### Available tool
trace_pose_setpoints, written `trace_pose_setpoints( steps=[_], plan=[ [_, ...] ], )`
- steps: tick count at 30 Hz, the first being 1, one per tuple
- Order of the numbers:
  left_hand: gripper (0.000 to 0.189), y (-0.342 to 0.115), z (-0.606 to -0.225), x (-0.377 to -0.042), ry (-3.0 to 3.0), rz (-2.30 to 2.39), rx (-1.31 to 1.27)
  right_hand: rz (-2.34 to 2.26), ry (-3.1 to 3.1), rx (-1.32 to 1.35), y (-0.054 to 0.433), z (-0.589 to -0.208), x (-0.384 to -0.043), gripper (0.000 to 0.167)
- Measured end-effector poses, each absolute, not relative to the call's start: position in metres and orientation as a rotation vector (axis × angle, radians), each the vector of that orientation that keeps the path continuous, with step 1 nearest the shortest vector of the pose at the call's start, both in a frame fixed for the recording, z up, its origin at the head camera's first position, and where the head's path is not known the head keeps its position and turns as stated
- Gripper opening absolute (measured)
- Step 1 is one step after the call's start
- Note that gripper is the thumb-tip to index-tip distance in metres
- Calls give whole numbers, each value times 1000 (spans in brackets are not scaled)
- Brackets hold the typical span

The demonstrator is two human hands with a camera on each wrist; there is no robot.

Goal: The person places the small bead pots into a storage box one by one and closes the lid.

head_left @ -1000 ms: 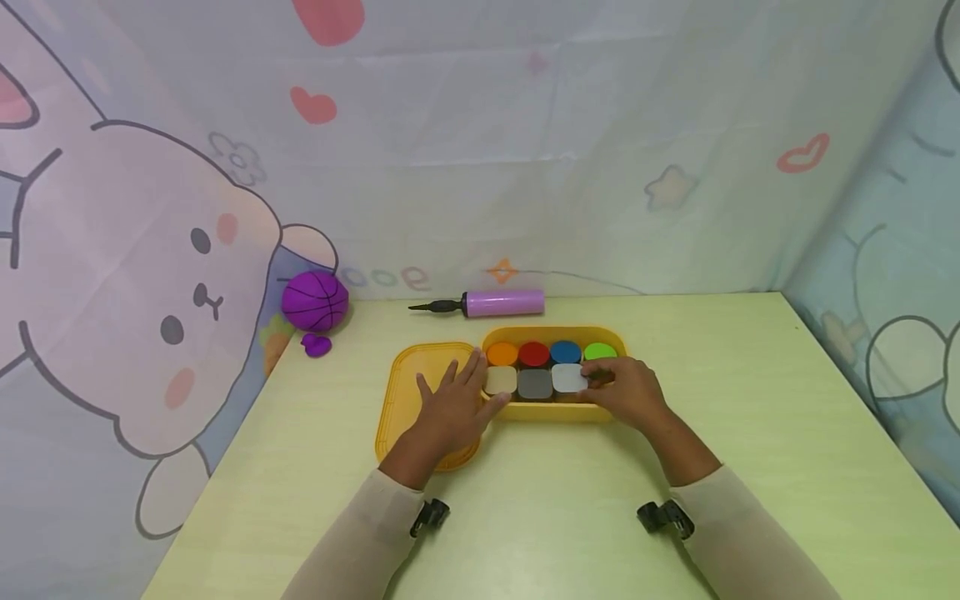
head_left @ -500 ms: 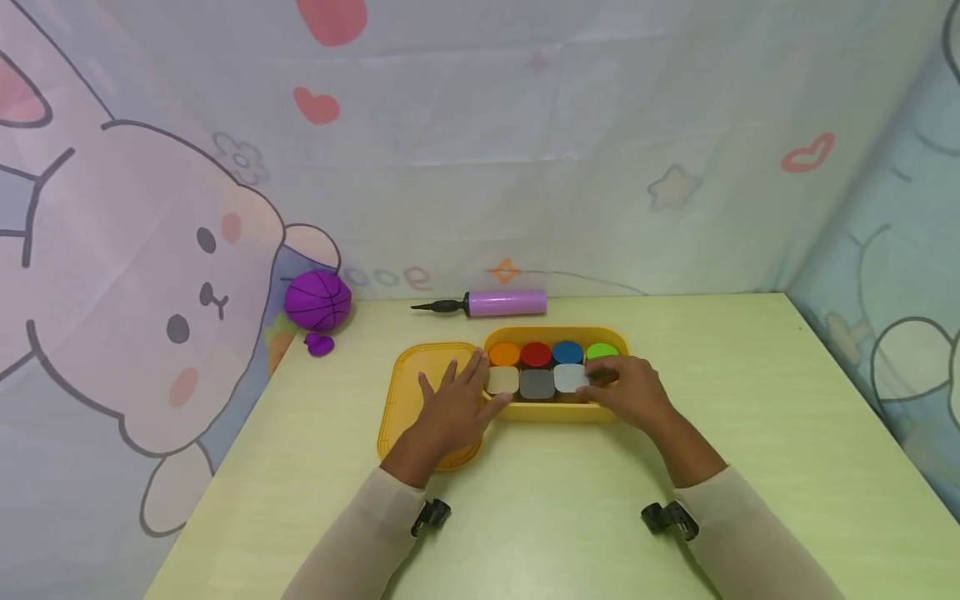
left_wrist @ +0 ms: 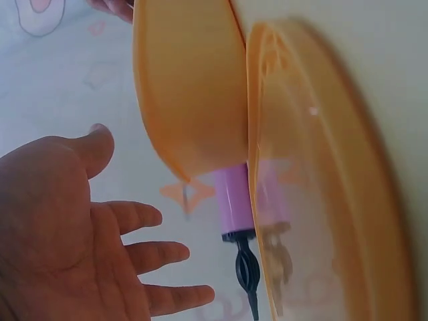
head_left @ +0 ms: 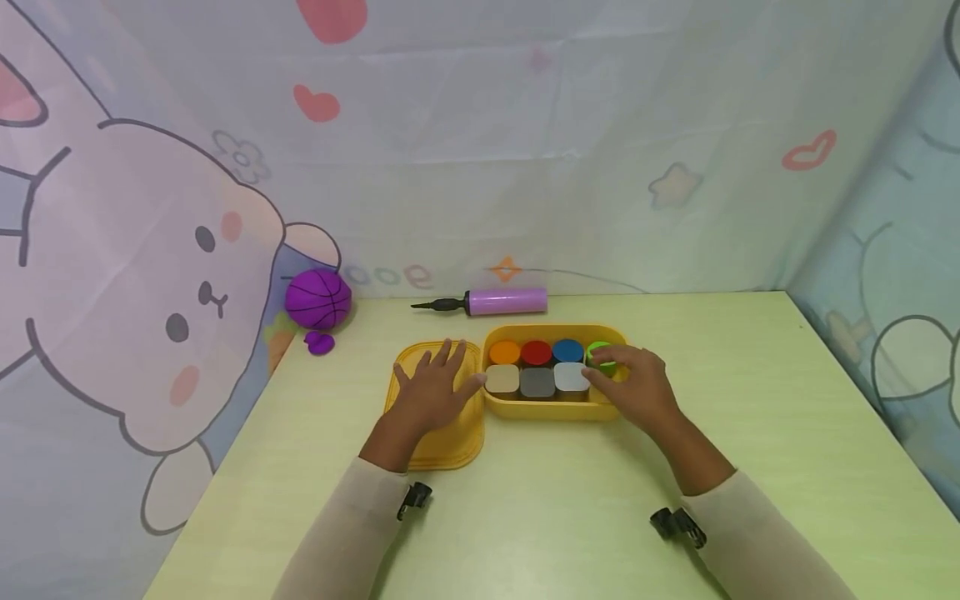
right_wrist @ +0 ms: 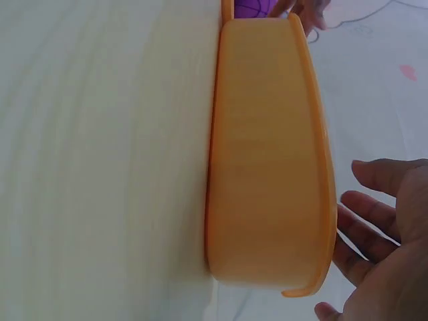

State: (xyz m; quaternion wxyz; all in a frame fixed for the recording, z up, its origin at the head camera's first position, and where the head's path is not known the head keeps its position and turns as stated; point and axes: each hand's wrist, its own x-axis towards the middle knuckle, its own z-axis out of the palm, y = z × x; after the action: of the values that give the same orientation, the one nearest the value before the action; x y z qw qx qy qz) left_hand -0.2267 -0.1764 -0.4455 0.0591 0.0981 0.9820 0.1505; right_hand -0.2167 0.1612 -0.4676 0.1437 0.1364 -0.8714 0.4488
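Observation:
In the head view a yellow box (head_left: pixel 547 411) holds two rows of small tubs. Orange (head_left: pixel 504 352), red (head_left: pixel 536 353), blue (head_left: pixel 567 351) and green round tops fill the back row; beige (head_left: pixel 502 378), grey (head_left: pixel 537 382) and white (head_left: pixel 572 377) squarish tops sit in front. Over the box's right end is my right hand (head_left: pixel 639 385), fingers loosely bent above the green top, thumb beside the white one. The right wrist view shows thumb and fingers apart at the rim. My left hand (head_left: pixel 427 396), fingers spread, hovers above the flat yellow lid (head_left: pixel 450 446) left of the box.
Behind the box lies a purple hand pump (head_left: pixel 507 302) with a black nozzle. A purple ball (head_left: pixel 318 299) and a small purple duck (head_left: pixel 319 342) are at the table's back left corner. A printed cloth (head_left: pixel 480 150) hangs behind the table (head_left: pixel 555 517).
My left hand has moved left off the box's edge to over the lid. My right hand has lifted slightly and spread its thumb and fingers, away from the front right corner spot.

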Motion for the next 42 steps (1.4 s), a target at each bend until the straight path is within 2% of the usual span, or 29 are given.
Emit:
trace_pose_setpoints(
  steps=[7, 15, 23, 31, 42],
  plan=[
    [86, -200, -439, -237, 2936, 514, 239, 1352, -2424, 464, 151, -466, -204, 18],
    [94, -219, -438, -252, 2839, 587, 226, 1315, -2313, 721, 130, -465, -184, 17],
    [94, -234, -447, -261, 2824, 672, 229, 1609, -2464, 768, 111, -463, -165, 14],
    [101, -246, -461, -268, 2775, 865, 267, 1780, -2696, 896, 95, -469, -158, 35],
    [109, -259, -475, -274, 2752, 903, 198, 1669, -2957, 1072, 78, -487, -160, 68]
  ],
)
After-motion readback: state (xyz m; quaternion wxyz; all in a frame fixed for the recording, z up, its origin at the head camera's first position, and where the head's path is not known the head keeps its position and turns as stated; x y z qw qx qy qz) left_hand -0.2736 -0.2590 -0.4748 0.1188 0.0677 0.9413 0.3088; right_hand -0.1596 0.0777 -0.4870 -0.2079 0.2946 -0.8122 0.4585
